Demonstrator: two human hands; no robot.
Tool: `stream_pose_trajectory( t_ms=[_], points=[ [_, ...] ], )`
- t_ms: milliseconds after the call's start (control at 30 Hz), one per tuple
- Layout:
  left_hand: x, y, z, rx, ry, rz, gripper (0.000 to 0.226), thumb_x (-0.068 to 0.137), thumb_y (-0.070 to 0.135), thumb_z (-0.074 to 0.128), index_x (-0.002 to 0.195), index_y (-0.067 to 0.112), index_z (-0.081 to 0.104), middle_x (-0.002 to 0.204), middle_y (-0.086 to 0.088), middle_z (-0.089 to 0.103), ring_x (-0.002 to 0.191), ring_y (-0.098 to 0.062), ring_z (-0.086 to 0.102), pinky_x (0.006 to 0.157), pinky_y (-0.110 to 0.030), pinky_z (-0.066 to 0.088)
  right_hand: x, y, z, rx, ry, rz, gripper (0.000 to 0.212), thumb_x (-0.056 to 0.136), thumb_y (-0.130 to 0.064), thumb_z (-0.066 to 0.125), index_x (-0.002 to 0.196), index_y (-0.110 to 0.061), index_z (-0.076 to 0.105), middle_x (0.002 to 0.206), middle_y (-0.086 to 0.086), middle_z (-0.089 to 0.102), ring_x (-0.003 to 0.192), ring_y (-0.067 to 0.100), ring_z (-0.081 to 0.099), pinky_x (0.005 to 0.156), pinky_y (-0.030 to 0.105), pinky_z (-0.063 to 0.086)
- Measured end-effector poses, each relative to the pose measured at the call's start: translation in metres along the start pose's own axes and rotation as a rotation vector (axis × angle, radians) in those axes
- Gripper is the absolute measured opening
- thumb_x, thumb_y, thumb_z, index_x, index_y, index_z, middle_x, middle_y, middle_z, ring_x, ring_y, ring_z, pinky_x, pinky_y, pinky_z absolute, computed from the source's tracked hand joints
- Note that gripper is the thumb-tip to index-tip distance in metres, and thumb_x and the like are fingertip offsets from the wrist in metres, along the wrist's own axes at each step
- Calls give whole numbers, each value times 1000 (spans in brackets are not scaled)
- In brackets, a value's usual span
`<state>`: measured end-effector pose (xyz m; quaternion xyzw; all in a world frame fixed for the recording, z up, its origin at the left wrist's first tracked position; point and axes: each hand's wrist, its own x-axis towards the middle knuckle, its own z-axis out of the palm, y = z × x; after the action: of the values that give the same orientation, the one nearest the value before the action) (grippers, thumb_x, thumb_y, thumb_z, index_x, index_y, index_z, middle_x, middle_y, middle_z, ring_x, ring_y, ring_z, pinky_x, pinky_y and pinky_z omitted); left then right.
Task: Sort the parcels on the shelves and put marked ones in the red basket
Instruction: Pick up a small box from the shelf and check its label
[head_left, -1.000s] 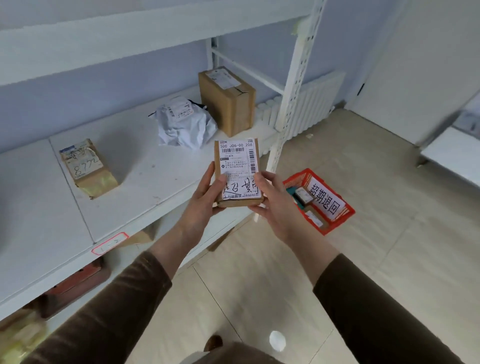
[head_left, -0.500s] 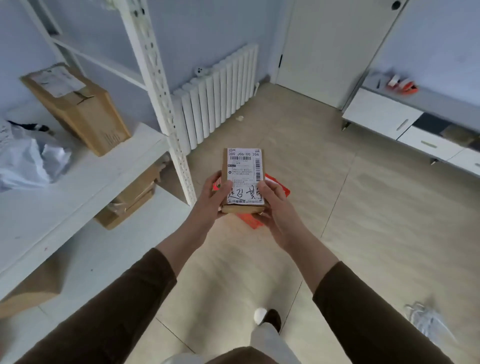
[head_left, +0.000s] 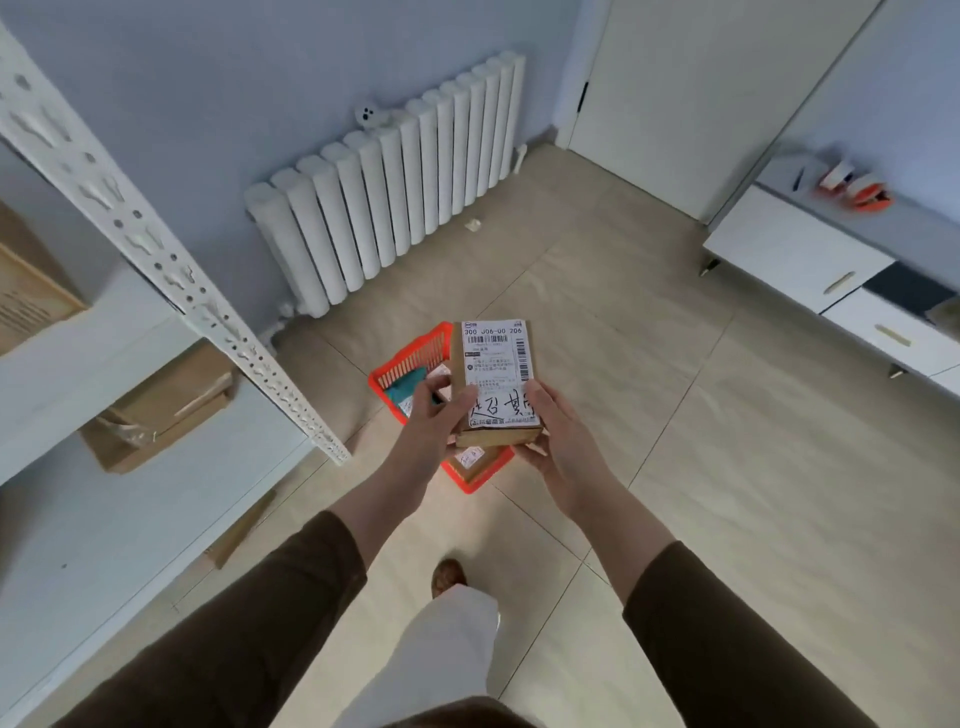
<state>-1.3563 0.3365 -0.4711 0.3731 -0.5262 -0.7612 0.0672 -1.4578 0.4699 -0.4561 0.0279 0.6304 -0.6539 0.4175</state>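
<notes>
Tiled floor, white shelves (head_left: 130, 364) at left | left hand (head_left: 434, 415) and right hand (head_left: 558, 434), fingers clamped on small brown parcel (head_left: 496, 384) with handwriting-marked white label, above red basket (head_left: 410, 364) | basket contents mostly hidden | basket shows more than half a second ago
</notes>
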Motion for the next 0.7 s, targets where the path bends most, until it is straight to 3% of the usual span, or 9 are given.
stream_pose_trajectory(
  t_ms=[133,233,367,467,533,600,700],
  points=[
    [63,-7,20,-53,-28,-73,45,99,39,68,138,31,45,132,-3,72,109,-15,75,88,-33,58,60,-13,-21,-43,31,33,36,102,-37,61,135,-24,64,116,4,79,101,19,72,89,34,58],
    [105,-17,34,-104,-23,-127,56,97,35,71,146,33,43,134,2,71,111,-15,74,87,-28,60,105,-17,-39,-50,35,63,35,102,-38,60,134,-23,65,116,3,78,107,20,70,98,38,56],
    [153,-38,53,-199,-3,-223,62,98,29,72,148,42,38,129,6,72,102,-10,75,80,-21,60,163,-9,-65,-108,-20,128,35,107,-36,55,139,-23,61,124,1,75,117,14,69,96,28,54],
    [189,-63,67,-304,78,-268,57,98,24,72,144,42,43,119,10,75,104,-13,74,76,-21,60,215,4,-79,-59,-30,224,27,108,-25,53,135,-21,57,126,-2,67,106,5,69,93,23,54],
    [214,-87,76,-362,142,-275,59,97,23,73,146,40,44,121,8,77,105,-14,75,74,-20,61,247,18,-87,-57,-24,272,34,102,-28,62,134,-15,60,117,2,72,100,9,71,88,23,55],
    [241,-115,86,-419,202,-286,68,96,23,75,152,37,41,129,1,75,106,-16,77,80,-25,63,278,36,-95,8,-8,341,50,92,-35,72,136,-13,63,112,6,78,105,18,71,94,29,54],
    [283,-161,99,-498,295,-325,77,91,23,80,156,32,40,135,-6,72,115,-23,74,100,-37,60,322,68,-106,107,31,433,58,85,-39,76,135,-12,65,130,15,72,118,29,67,114,41,48]
  ],
)
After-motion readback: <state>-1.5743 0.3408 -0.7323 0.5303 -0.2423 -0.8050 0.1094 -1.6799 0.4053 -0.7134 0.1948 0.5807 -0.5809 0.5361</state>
